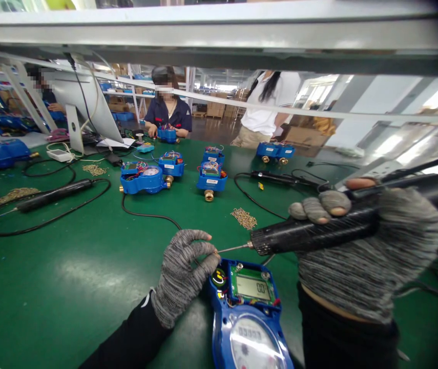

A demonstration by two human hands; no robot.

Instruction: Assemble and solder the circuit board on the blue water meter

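Note:
Gripped in my gloved right hand (368,246) is a black electric screwdriver (314,233), held almost level with its thin bit pointing left. The bit's tip meets the fingertips of my left hand (186,271), also gloved in grey, whose thumb and finger are pinched together. A small screw seems to sit at that pinch, but it is too small to be sure. Just below lies a blue water meter (221,328) with its top compartment uncovered, showing a green circuit board, a display reading 0.0 and wires. The pinched fingers are by its upper left corner.
A pile of screws (244,218) lies beyond the screwdriver bit. Several blue meters (145,179) stand farther back. Another black screwdriver (55,195) with a looped cord rests at left. A white shelf beam (219,31) crosses overhead. Across the table a person (168,110) handles a meter.

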